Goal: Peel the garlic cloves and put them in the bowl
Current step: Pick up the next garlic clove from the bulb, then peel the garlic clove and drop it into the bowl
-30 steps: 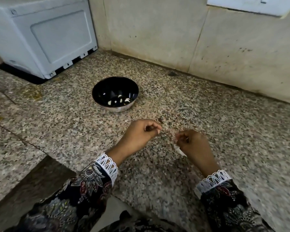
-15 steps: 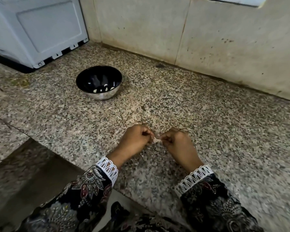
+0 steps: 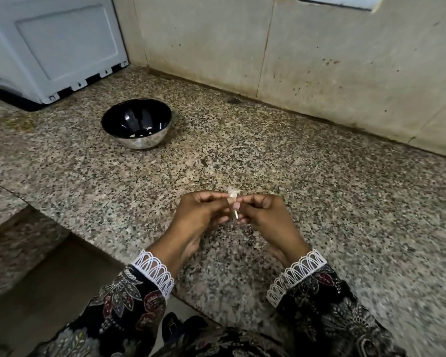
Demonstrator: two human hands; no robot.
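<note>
Both hands meet over the counter (image 3: 319, 202): left hand (image 3: 204, 215) and right hand (image 3: 265, 215) pinch one garlic clove (image 3: 233, 199) between fingertips. Bowl (image 3: 150, 142) sits well ahead-left, nearer the left hand.

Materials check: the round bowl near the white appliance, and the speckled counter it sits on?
Round shiny bowl: looks like polished steel; its outer wall mirrors the counter's speckle, and the dark inside shows glossy reflections. Speckled grey-brown counter: looks like granite or a granite-look stone, fine black, white and tan grains, low sheen. Neither is certain from the look alone.
</note>
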